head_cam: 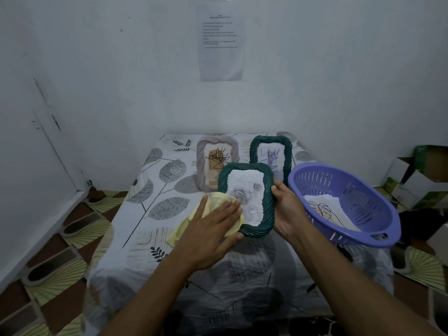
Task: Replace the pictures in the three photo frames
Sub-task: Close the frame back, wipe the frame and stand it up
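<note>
Three photo frames on leaf-print table (155,214), near green frame (246,200) at centre, face up, long axis pointing away toward the wall, right hand (288,209) gripping its right edge, left hand (213,229) flat-fingered, pressing yellow cloth (215,197) on its left side, grey frame (217,163) and second green frame (270,154) upright behind, purple basket (363,197) just right.

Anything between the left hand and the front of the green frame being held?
Yes: a yellow cloth lies under the flat left hand, covering the lower-left part of the dark green twisted-rim photo frame. The right hand grips the frame's right edge directly.
</note>
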